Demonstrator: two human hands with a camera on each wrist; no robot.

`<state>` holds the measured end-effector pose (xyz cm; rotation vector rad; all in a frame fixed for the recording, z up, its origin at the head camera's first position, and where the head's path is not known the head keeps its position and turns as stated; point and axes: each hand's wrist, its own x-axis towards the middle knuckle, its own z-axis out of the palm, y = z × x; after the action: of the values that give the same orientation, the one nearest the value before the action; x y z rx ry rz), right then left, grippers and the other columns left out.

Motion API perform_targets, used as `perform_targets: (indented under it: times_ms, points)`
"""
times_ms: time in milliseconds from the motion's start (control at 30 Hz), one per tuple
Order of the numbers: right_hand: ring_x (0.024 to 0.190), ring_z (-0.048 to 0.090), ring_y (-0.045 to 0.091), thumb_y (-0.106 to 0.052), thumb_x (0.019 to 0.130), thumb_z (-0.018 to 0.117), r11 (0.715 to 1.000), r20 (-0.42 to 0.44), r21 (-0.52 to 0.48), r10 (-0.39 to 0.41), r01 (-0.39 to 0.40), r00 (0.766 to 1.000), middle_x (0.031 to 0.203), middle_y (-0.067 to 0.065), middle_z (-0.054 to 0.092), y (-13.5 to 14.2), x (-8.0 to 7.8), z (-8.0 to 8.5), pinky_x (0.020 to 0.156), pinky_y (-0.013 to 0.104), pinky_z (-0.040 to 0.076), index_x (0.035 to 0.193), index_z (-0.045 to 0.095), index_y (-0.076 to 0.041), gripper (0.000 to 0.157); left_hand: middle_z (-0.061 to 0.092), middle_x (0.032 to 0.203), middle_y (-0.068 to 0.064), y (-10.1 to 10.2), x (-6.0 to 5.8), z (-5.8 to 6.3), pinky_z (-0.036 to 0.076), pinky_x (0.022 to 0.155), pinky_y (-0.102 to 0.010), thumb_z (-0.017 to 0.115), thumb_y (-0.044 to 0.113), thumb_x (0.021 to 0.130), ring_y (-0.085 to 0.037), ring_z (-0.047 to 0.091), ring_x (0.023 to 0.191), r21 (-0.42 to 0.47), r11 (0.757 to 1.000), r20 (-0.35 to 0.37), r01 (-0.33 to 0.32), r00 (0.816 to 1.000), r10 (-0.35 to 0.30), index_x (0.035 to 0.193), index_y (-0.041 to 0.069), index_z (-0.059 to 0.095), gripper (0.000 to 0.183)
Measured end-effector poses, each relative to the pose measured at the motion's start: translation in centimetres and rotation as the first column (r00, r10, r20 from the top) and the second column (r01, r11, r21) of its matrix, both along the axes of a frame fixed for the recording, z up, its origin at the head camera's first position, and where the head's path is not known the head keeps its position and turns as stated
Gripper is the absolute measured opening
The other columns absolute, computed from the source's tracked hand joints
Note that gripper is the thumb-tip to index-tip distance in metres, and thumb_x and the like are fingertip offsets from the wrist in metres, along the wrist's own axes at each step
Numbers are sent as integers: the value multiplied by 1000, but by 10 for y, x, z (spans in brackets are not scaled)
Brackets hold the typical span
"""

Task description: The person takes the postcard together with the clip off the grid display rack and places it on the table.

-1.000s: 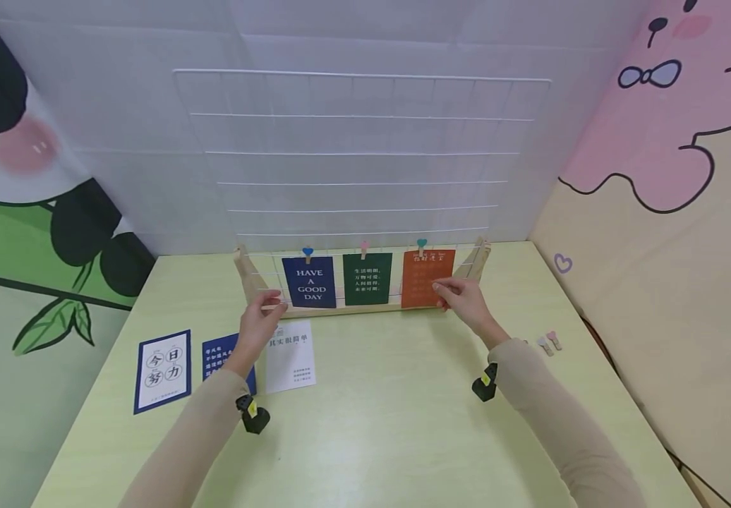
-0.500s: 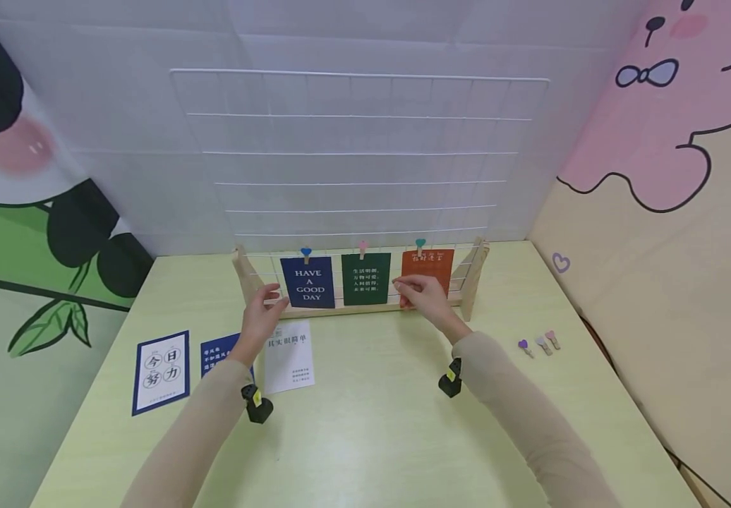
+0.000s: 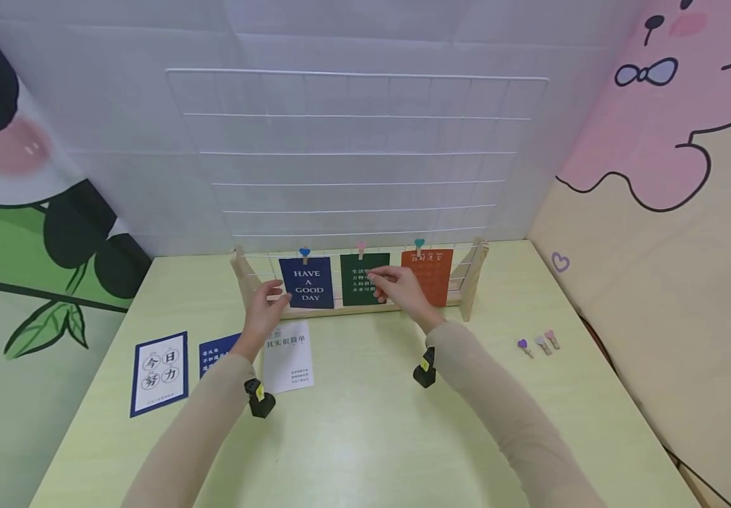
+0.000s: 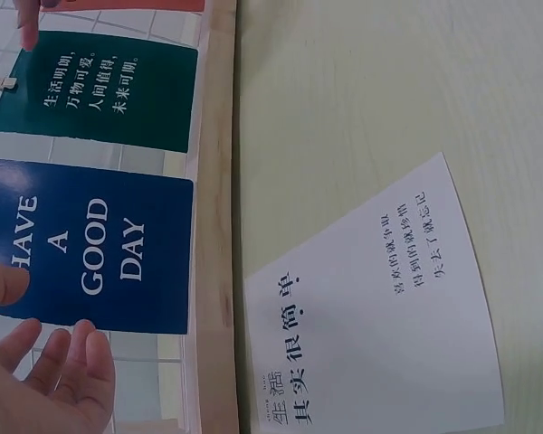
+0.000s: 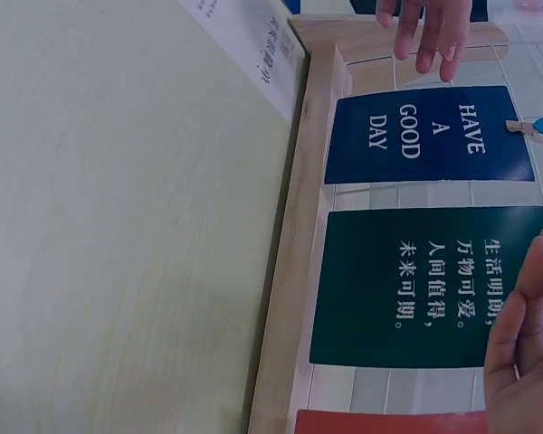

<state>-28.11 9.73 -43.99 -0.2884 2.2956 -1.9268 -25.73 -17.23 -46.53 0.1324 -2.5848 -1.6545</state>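
A blue card [image 3: 306,282] reading "HAVE A GOOD DAY", a green card [image 3: 354,286] and an orange card [image 3: 427,276] hang side by side from small heart clothespins on a white wire grid. My left hand [image 3: 265,307] is at the blue card's left edge, thumb and fingers apart and loosely bent; in the left wrist view its thumb overlaps the blue card [image 4: 90,253]. My right hand [image 3: 401,288] is in front of the green card's right part, fingers loosely bent, gripping nothing visible. Whether its fingertips touch the green card [image 5: 407,289] I cannot tell.
The grid [image 3: 359,152] stands in a wooden base [image 3: 467,282]. On the table's left lie a blue-bordered card [image 3: 159,374], a blue card [image 3: 216,353] partly under my left arm, and a white card [image 3: 289,360]. Several loose clothespins [image 3: 542,343] lie at the right.
My right hand has moved left from the orange card to the green card, uncovering the orange one. The left hand has stayed almost in place by the blue card.
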Motion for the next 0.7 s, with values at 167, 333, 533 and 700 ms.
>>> perform_targets:
  times_ms: [167, 333, 533, 700]
  points:
    - [62, 54, 18, -15, 88, 55, 1000, 8, 5, 10, -10, 1000, 91, 29, 56, -13, -3, 5, 61, 27, 50, 108, 60, 0, 26, 44, 117, -20, 2, -2, 1, 41, 83, -41, 52, 14, 88, -35, 47, 100, -15, 1000, -13, -9, 1000, 9, 127, 0, 39, 43]
    - [62, 55, 22, -15, 88, 56, 1000, -12, 2, 21, -21, 1000, 85, 25, 59, -26, -8, 8, 59, 27, 50, 108, 60, 1, 26, 45, 117, -20, 3, -4, 2, 42, 83, -41, 52, 14, 88, -34, 47, 100, -25, 1000, -5, -16, 1000, 16, 127, 1, 39, 43]
    - [61, 56, 21, -15, 87, 56, 999, -29, 15, 42, -41, 999, 73, 10, 61, -40, -12, 14, 59, 27, 51, 109, 59, 3, 27, 45, 117, -21, 4, -8, 2, 42, 83, -41, 51, 13, 89, -34, 48, 100, -30, 999, -16, -22, 1000, 22, 127, 0, 38, 42]
    - [62, 56, 22, -16, 88, 55, 998, -21, 34, 60, -59, 998, 76, 15, 60, -51, -13, 21, 61, 29, 51, 111, 59, -1, 28, 44, 117, -21, 5, -9, 2, 42, 83, -40, 50, 12, 89, -34, 48, 100, -23, 1000, -22, -20, 1000, 19, 127, -1, 37, 42]
